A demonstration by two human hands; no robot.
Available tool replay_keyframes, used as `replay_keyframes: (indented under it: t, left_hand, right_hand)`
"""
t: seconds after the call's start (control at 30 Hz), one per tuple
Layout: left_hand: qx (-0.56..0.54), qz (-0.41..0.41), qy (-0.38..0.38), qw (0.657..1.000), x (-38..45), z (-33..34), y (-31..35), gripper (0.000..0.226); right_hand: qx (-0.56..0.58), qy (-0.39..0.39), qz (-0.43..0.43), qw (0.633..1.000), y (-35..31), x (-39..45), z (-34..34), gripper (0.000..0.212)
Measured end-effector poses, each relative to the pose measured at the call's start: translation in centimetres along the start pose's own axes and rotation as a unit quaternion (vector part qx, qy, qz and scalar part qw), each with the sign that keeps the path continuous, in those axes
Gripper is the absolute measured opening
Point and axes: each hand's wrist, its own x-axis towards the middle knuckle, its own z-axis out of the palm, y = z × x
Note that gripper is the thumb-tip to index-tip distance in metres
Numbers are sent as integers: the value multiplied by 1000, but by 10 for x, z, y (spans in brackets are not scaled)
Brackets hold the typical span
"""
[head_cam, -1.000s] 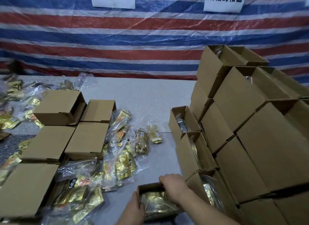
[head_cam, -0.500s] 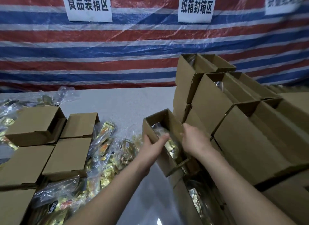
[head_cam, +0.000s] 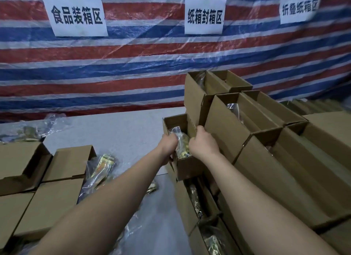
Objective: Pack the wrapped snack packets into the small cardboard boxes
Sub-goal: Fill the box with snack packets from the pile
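Backdrop: striped tarpaulin (head_cam: 133, 68), red, blue and white, hanging behind the table under clear plastic film; three white paper signs (head_cam: 77, 15) with black characters are hanging on it.

Work surface: grey table (head_cam: 117, 133), running from the tarpaulin toward the camera.

Stack, right side: open cardboard boxes (head_cam: 266, 141) leaning in stepped tiers, tops facing up and left; glints of wrapped packets are showing inside several, the rest too dark to read.

Group, left side: brown boxes (head_cam: 57, 182) lying flat on the table, touching one another.

Forearms: both bare, reaching forward from the bottom edge.

Held item: small cardboard box (head_cam: 187, 159), open top tilted toward the camera, sitting against the lower left of the stack above two more open boxes; a snack packet (head_cam: 182, 142) in clear wrap with gold print is lying inside it.

Left hand (head_cam: 169, 144): fingers curling over the box's left wall, tips touching the packet.

Right hand (head_cam: 204, 142): fingers curling over the box's right wall, gripping its rim.

Loose stock: wrapped packets (head_cam: 100, 169) lying on the table between the flat boxes and the left forearm; further packets (head_cam: 28, 131) are lying at the far left edge, blurred.
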Motion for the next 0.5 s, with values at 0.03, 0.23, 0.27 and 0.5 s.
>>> replay_keyframes:
  t: [0.03,0.23,0.27,0.5]
  left_hand:
    - [-9,-3,-4,1000,9,-1,2,57]
    - [-15,-17,-1,1000,47,-2,13,80]
    - [-14,-18,0,1000,54,-2,13,80]
    - [9,-40,3,999,89,-8,-4,60]
  right_hand:
    - [4,-5,-2,1000,-1,6,2,52]
    - [47,-33,2,998,6,42,9,67]
    - [49,-37,0,998,6,46,12,69]
    - [41,-58,12,997,14,67,40,75]
